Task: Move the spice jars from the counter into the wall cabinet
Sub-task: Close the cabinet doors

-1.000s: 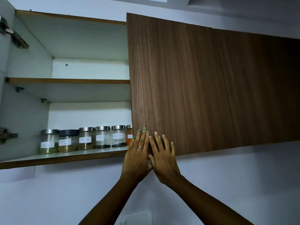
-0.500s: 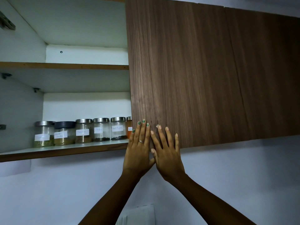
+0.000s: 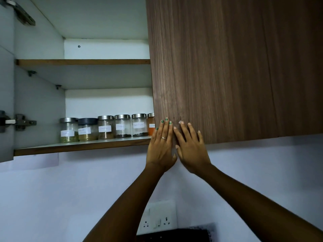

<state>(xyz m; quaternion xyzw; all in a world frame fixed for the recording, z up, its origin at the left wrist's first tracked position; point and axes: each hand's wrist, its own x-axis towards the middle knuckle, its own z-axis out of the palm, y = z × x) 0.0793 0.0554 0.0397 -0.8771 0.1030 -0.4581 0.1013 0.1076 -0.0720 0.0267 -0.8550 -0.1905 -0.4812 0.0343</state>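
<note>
Unmoved, both hands, left hand (image 3: pixel 161 147) and right hand (image 3: pixel 192 151), press spread-fingered on door (image 3: pixel 227 67); upright jars (image 3: pixel 104 127) shelved.

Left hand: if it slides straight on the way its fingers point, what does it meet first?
The left hand lies flat, fingers pointing up the wooden cabinet door. Straight on looks like bare door face only. The orange spice jar sits just left of that line, apparently behind the door edge.

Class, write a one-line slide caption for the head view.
Both hands flat against the wooden cabinet door; spice jars line the lower shelf.

Jars (image 3: pixel 107 127) on shelf (image 3: pixel 82 146), left of door (image 3: pixel 227 67)
</note>
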